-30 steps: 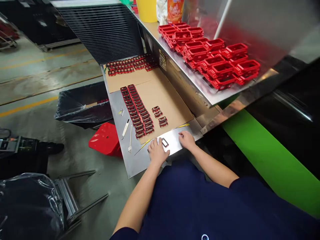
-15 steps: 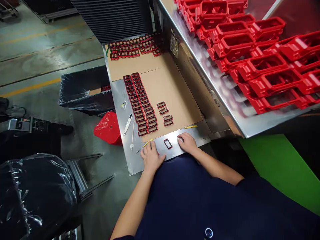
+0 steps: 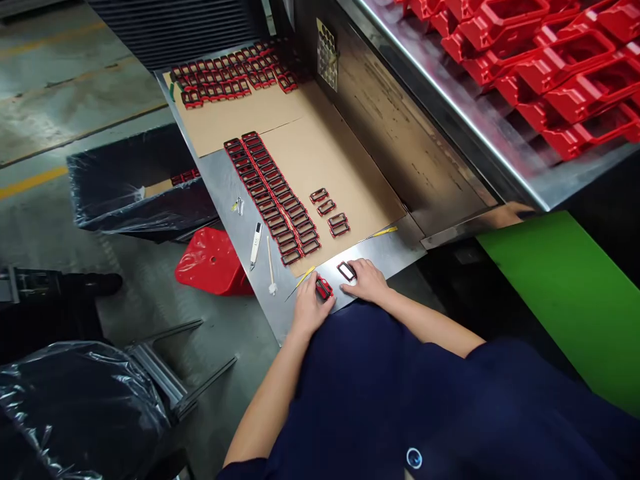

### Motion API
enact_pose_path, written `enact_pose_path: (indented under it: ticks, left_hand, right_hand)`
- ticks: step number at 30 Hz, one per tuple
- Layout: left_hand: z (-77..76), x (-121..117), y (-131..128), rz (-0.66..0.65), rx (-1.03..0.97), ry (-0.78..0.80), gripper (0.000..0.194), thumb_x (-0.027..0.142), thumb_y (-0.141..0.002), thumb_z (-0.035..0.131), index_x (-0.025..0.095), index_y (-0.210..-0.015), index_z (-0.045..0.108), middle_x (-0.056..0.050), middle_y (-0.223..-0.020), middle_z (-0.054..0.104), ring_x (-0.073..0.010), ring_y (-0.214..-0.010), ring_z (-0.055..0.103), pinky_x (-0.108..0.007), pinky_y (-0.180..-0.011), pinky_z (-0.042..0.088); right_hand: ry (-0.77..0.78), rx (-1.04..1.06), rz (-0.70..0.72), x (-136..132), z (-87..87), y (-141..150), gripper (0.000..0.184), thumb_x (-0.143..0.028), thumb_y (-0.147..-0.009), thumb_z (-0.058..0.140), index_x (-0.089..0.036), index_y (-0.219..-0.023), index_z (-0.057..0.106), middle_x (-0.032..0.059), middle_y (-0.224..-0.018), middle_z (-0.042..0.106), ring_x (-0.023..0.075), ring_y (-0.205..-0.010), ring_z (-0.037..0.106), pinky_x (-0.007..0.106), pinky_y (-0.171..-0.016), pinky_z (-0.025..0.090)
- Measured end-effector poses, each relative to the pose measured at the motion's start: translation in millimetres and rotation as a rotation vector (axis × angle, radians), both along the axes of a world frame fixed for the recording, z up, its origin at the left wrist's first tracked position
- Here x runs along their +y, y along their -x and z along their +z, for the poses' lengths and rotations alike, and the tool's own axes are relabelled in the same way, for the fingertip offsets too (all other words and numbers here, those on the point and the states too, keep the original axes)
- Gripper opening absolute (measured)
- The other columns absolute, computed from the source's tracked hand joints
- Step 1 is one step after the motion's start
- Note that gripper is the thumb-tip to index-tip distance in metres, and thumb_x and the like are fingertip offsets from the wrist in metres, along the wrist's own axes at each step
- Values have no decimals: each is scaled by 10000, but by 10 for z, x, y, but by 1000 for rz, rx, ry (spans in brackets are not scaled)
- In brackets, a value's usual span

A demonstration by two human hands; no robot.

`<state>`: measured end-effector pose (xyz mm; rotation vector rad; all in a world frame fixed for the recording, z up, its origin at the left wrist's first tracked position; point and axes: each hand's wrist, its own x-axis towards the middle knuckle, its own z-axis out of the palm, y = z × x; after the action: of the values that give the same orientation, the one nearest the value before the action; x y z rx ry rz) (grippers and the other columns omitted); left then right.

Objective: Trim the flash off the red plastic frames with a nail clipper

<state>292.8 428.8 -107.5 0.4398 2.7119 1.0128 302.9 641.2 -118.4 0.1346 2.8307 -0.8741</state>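
My left hand [image 3: 306,309] rests on the front edge of a steel work surface [image 3: 235,227], its fingers closed on a small red and black part [image 3: 324,288]. My right hand [image 3: 367,281] lies just to the right, fingertips pressed on a small black rectangular frame [image 3: 346,271] that lies flat on the steel. On the cardboard sheet [image 3: 320,160] behind them run two long rows of small red-edged frames [image 3: 273,199], with a few loose ones [image 3: 331,212] beside them.
More small frames [image 3: 233,75] are grouped at the cardboard's far end. A white knife-like tool [image 3: 255,243] and a swab [image 3: 271,267] lie on the steel at left. Large red housings [image 3: 545,53] fill the upper shelf. A red stool [image 3: 213,261] and a black-lined bin [image 3: 140,193] stand left.
The view has tilted down and shifted. My left hand has picked up a small red and black part, and my right hand has moved onto the black frame.
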Motion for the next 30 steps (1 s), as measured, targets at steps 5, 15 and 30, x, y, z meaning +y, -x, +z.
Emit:
enact_pose_path:
  ticks: [5,15,30]
  left_hand:
    - [330,-178,-180,-15,102,-380,932,329,-840,727,214,-1575,165,-191,-1467,512,-287,-1344,556,-420,-1018,558]
    - [928,-352,-355,0,292,-605,915,361,-870,749,277,-1599,203,-159,-1384,571,-280,-1278,620,-466,-1054,554]
    - [189,-139,-24,73,43,-162,699,306,-768,771,182,-1396,492,-155,-1325,619,-319,-1225,614,-480,-1017,552]
  right_hand:
    - [73,38,-116,-49,-63,-73,599,-393,-743,807,-189,-1278,630,115,-1228,621,291,-1177,555,420,-1029,482]
    - [281,56,-378,182,-335,-199,302,-352,-915,578,-120,-1062,704,56,-835,699,147,-737,653,274,-723,557]
    - [165,20,-111,61,-48,4,521,-300,-786,726,-165,-1281,631,111,-1230,650,261,-1139,592,402,-1051,468]
